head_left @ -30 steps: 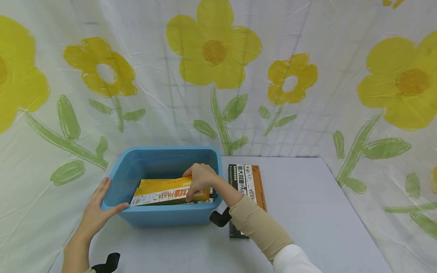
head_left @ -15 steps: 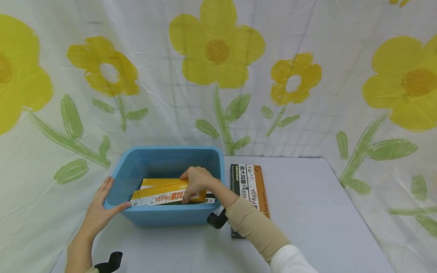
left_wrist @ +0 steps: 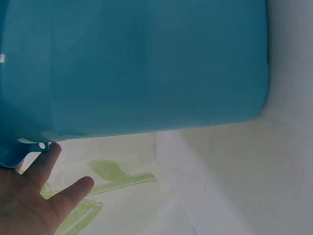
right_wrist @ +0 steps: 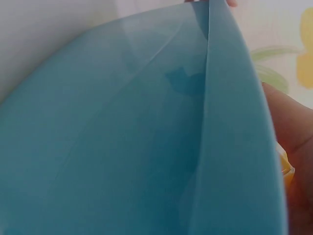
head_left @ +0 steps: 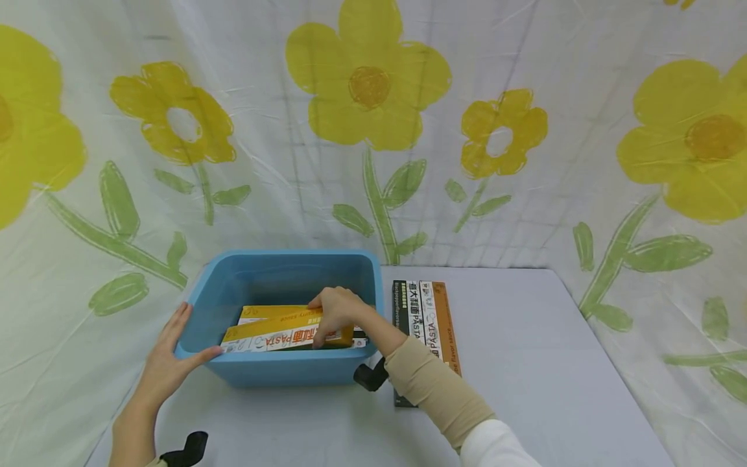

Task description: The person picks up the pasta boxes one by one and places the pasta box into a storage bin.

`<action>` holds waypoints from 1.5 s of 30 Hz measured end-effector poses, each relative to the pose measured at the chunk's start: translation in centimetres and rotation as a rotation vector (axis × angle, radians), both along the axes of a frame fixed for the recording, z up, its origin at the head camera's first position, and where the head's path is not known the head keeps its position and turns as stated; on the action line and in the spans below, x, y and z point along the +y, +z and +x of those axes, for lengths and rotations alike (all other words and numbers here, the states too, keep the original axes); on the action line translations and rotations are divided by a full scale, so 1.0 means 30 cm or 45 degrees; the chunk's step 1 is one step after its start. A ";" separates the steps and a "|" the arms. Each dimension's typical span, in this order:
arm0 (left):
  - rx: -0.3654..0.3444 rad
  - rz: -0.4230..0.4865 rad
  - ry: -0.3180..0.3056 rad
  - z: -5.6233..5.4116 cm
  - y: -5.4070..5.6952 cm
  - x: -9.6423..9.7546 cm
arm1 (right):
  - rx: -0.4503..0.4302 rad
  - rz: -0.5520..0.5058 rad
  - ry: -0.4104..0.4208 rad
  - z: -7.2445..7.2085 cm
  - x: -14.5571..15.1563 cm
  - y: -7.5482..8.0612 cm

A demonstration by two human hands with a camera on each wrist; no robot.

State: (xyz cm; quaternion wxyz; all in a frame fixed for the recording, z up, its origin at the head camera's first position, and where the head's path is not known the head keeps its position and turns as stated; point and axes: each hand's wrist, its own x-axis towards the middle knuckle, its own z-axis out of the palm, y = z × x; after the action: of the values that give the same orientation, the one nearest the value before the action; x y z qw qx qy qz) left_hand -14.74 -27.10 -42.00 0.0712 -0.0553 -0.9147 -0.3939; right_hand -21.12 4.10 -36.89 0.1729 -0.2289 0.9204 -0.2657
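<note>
A blue plastic bin [head_left: 286,371] holds yellow-and-white pasta boxes. My left hand [head_left: 165,363] rests on the bin's left front corner, thumb over the rim and fingers stretched along the side. In the left wrist view, the fingers of that hand [left_wrist: 32,200] are spread beside the bin's rim. Inside the bin, my right hand [head_left: 340,311] pinches a pasta box [head_left: 262,335] near its right end. This box lies slightly slanted over another yellow box [head_left: 255,312]. The bin's wall [right_wrist: 239,137] hides most of the right hand [right_wrist: 296,127] in the right wrist view.
Right of the bin, a dark pasta box [head_left: 402,305] and an orange-and-white pasta box [head_left: 443,318] lie side by side on the white table [head_left: 543,376], partly covered by my right forearm. A flowered curtain [head_left: 262,188] hangs behind the table.
My right hand has shifted slightly down and left with the pasta box, uncovering more of the yellow box behind it. In the last half second almost nothing moves. The left hand stays on the bin.
</note>
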 end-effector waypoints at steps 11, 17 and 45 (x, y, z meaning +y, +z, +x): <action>-0.020 -0.005 -0.014 0.002 -0.006 -0.001 | -0.034 0.039 0.033 0.002 0.013 -0.034; -0.035 -0.005 -0.017 -0.004 -0.013 -0.004 | -0.038 0.067 0.019 0.008 0.013 -0.045; -0.029 -0.028 0.010 -0.004 -0.008 -0.003 | 0.301 -0.889 -0.635 0.182 0.457 -0.121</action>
State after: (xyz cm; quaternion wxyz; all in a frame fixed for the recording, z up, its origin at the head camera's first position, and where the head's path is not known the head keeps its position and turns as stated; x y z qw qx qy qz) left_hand -14.87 -27.20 -42.24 0.0618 -0.0478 -0.9199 -0.3842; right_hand -15.66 17.80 -40.52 -0.0906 -0.0733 0.8161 -0.5661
